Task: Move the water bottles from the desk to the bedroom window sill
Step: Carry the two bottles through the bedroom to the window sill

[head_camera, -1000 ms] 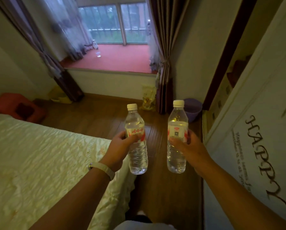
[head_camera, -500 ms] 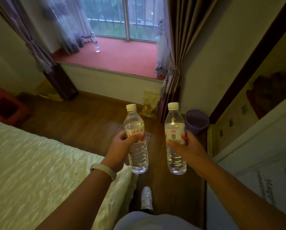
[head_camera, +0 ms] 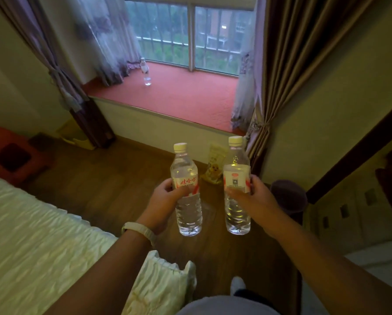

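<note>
- While grey daylight comes through the barred window [head_camera: 213, 37], a red-topped window sill [head_camera: 190, 103] spans the far end of a bedroom. A sheer curtain [head_camera: 104, 42] hangs at its left and a heavy brown curtain [head_camera: 288, 64] is tied back at its right.
- A wooden floor [head_camera: 113, 178] lies between the sill wall and a bed [head_camera: 42, 235], whose pale, crinkled cover fills the lower left.
- A yellow bag [head_camera: 214, 165] leans at the foot of the wall below the sill, near the brown curtain. A purple bin [head_camera: 289, 196] stands by the right wall, and a red seat [head_camera: 11, 151] sits at the far left.
- A third bottle [head_camera: 146, 72] stands upright on the sill, toward its left end beside the sheer curtain, well apart from both hands.
- The person's left hand [head_camera: 165, 201], with a pale wristband [head_camera: 140, 230] behind it, curls fingers and thumb round the label of the left bottle [head_camera: 183, 167], which is capped and upright.
- The right hand [head_camera: 256, 198] wraps the right bottle [head_camera: 235, 164] at its label in the same way, upright, just beside the other without touching it.
- Both carried bottles hang in the air above the floor, short of the sill, with a white shoe [head_camera: 237, 284] below them.
</note>
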The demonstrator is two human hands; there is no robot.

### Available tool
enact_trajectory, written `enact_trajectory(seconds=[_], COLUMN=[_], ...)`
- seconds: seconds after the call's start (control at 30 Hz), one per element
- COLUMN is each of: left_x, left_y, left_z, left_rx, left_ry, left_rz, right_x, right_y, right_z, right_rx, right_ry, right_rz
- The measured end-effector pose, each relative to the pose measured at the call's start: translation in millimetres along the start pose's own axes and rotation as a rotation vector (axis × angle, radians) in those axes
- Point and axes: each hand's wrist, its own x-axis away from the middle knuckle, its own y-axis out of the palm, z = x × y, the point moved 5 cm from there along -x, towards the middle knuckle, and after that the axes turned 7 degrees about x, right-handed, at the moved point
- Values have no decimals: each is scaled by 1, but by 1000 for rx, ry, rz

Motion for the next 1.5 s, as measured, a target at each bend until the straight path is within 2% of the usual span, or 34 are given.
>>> enact_trajectory(seconds=[0.23,0.47,0.67,0.9,1.07,1.27,1.5], left_x=[-65,-156,-217,-261,-288,-335,-409], left_y=[-18,-5,2,-13,-47,-109,-210], left_z=[9,41,79,106,119,147,196], left_rx=[35,79,80,84,127,214,194], left_ry=[-6,-18,38,56,73,100,126], left_rz=[159,333,423,485,553,594,539], right_x=[-111,-230,-317,-383,-423,-480,-558], right_y=[15,25,17,31,66,129,222], right_z=[-18,-41,-79,-107,-120,-161,-210], right_rx=[-19,-100,-113,-146,-112,-57,-42], right_ry=[-16,-18,-40,-36,-12,-86,-74], right_rz=[-126,-320,-463,-529,-557,-593,-534])
